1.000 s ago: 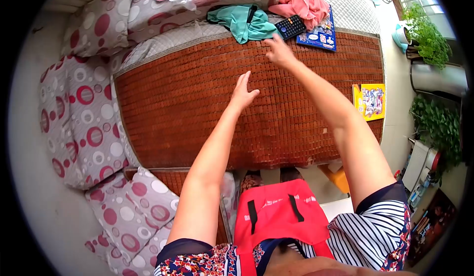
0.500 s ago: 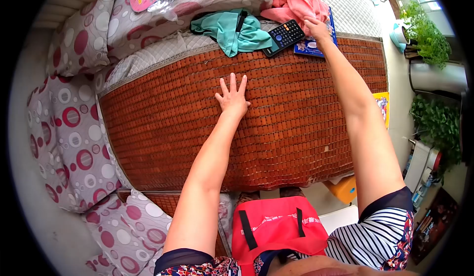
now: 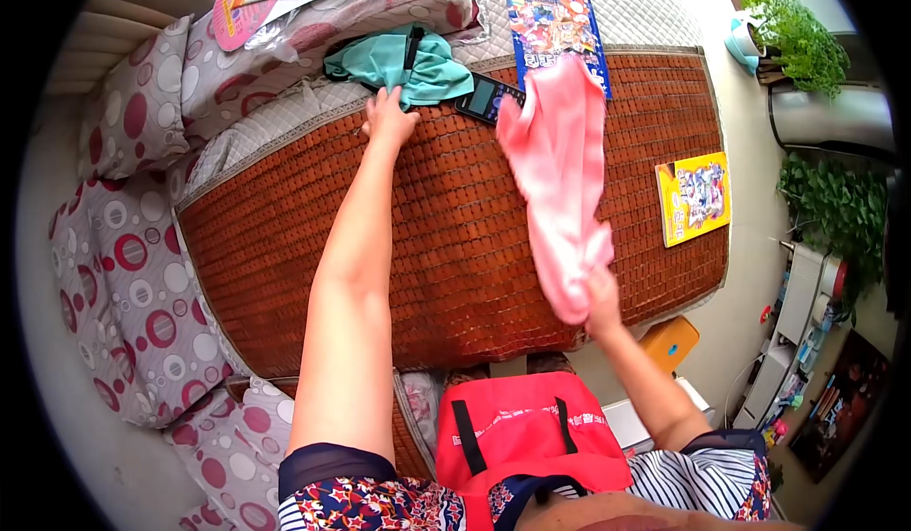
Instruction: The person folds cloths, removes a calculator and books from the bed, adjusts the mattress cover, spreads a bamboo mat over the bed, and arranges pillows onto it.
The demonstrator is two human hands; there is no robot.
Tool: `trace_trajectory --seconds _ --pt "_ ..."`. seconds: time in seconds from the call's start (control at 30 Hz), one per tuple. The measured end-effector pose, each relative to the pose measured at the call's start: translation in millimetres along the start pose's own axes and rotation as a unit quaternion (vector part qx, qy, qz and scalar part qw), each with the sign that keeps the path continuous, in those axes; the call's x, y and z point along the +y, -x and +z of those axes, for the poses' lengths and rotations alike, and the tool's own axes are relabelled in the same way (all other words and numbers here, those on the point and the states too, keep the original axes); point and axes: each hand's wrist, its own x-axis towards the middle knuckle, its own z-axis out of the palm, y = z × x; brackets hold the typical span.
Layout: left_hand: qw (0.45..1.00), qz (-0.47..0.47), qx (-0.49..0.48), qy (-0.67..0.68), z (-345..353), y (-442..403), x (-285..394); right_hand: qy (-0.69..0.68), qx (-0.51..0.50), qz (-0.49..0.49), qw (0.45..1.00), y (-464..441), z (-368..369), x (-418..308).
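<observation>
Right fingers [image 3: 598, 289] clamping pink cloth [image 3: 565, 170], left [image 3: 381, 106] unclear at teal hem [image 3: 427, 94] — bare mat [image 3: 455, 237] between

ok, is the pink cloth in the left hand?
No, the right hand holds the pink cloth; the left hand is at the teal cloth's edge.

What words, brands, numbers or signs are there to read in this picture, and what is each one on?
No text reads clearly enough to quote.
Red apron: a row of white characters, too small to read.
Blue book: white lettering, too small, partly hidden by the pink cloth.
Yellow book: cover lettering, too blurred.
Calculator: key markings, too small.
Pink card: print too small.
</observation>
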Motion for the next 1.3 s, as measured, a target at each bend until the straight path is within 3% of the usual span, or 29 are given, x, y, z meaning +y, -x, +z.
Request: trace_trajectory --seconds 0.03,0.07,0.17,0.2,0.27,0.33,0.4,0.5,0.53,0.63,0.67,0.73,0.8,0.83,0.87,0.93,1.0,1.07,1.1,1.13,1.2,1.23,1.3 --pt "0.994 0.053 0.089 0.018 14.3 -12.2 -16.5 -0.011 -0.023 0.053 0.998 23.6 1.8 12.7" --pt "0.991 0.054 0.092 0.086 11.8 -9.3 -19.8 -0.023 -0.047 0.103 0.993 43.3 4.8 21.6" --pt "0.948 0.044 0.136 0.285 -13.0 22.8 -16.8 0.05 -0.107 0.106 0.987 80.6 2.1 31.7" --pt "0.903 0.025 0.146 0.404 -16.9 30.5 -16.4 0.04 -0.11 0.083 0.99 86.5 5.4 32.2" --pt "0.816 0.01 0.188 0.547 -30.2 61.8 -5.7 0.168 -0.114 0.09 0.975 94.9 -0.3 15.5" --pt "0.738 0.051 0.179 0.649 -53.1 99.7 -1.6 0.261 -0.109 -0.067 0.957 91.8 3.8 -7.9" --pt "0.665 0.057 0.096 0.739 -76.6 155.2 5.2 0.373 -0.112 -0.146 0.909 98.2 2.4 -41.3" --pt "0.552 0.03 0.049 0.832 -112.1 243.7 34.6 0.37 -0.12 -0.284 0.876 107.2 3.2 -72.0" --pt "0.511 0.032 0.039 0.858 -125.9 271.2 44.8 0.333 -0.135 -0.275 0.892 108.6 6.9 -83.9" --pt "0.487 0.041 -0.005 0.873 -160.8 351.3 60.0 0.26 -0.117 -0.304 0.909 126.8 18.3 -107.7" --pt "0.483 0.029 -0.012 0.875 -173.8 383.2 70.0 0.273 -0.115 -0.246 0.923 139.5 17.4 -115.9" --pt "0.46 0.108 -0.05 0.88 -184.5 424.1 61.4 0.264 -0.107 -0.216 0.934 151.7 30.3 -122.6" --pt "0.44 0.127 -0.059 0.887 -209.6 473.3 68.5 0.272 -0.198 -0.24 0.911 151.6 34.6 -106.6" --pt "0.436 0.143 -0.061 0.886 -219.0 495.1 69.1 0.303 -0.196 -0.178 0.915 172.8 40.0 -130.1" --pt "0.434 0.162 -0.062 0.884 -226.6 516.7 68.1 0.296 -0.222 -0.191 0.909 193.3 43.7 -149.2" --pt "0.395 0.193 -0.071 0.895 -242.7 562.7 70.6 0.257 -0.336 -0.209 0.882 203.4 49.6 -135.0" --pt "0.417 0.179 -0.006 0.891 -259.9 602.4 78.3 0.267 -0.401 -0.242 0.843 219.9 54.2 -130.9" --pt "0.44 0.2 0.042 0.875 -267.2 639.4 73.5 0.212 -0.421 -0.11 0.875 244.2 55.7 -130.1" --pt "0.402 0.204 0.035 0.892 -268.5 653.9 62.0 0.166 -0.418 -0.133 0.883 247.4 56.1 -126.4" --pt "0.402 0.222 0.033 0.888 -270.9 666.2 49.8 0.119 -0.411 -0.16 0.89 251.2 57.0 -130.8" --pt "0.371 0.236 0.041 0.897 -279.5 693.0 24.0 0.026 -0.396 -0.083 0.914 268.8 40.9 -169.4" --pt "0.366 0.25 0.039 0.896 -284.6 706.1 9.0 -0.005 -0.366 -0.127 0.922 282.0 36.2 -194.6" --pt "0.417 0.207 0.112 0.878 -287.4 733.1 -21.7 -0.07 -0.306 -0.251 0.916 310.2 33.4 -229.7"
